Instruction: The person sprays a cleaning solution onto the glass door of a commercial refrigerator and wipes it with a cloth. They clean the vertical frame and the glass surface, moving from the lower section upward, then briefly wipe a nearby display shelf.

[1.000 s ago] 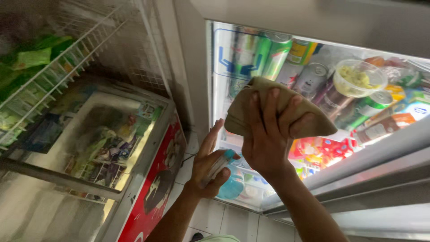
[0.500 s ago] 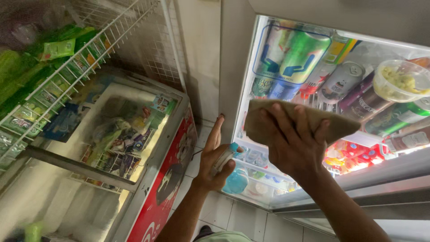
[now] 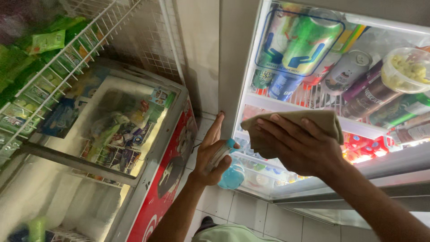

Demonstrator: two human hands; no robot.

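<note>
My right hand (image 3: 300, 145) presses a folded tan cloth (image 3: 309, 120) flat against the glass door of a lit drinks fridge (image 3: 295, 89), near the door's left edge. My left hand (image 3: 215, 154) holds a light blue spray bottle (image 3: 232, 175) just left of the cloth, with its fingers wrapped around the bottle's neck and the index finger stretched up along the fridge frame. Behind the glass stand green and silver drink cans (image 3: 309, 45), dark bottles and a clear tub of food (image 3: 405, 69).
A chest freezer (image 3: 134, 134) with a glass lid and red front stands at the left, packed with wrapped ice creams. Above it hangs a white wire rack (image 3: 58, 67) of green snack packets. The floor (image 3: 251, 210) below is pale tile.
My right hand has slid the cloth down and to the left across the fridge glass. The view has moved closer to the door. My left hand keeps the spray bottle.
</note>
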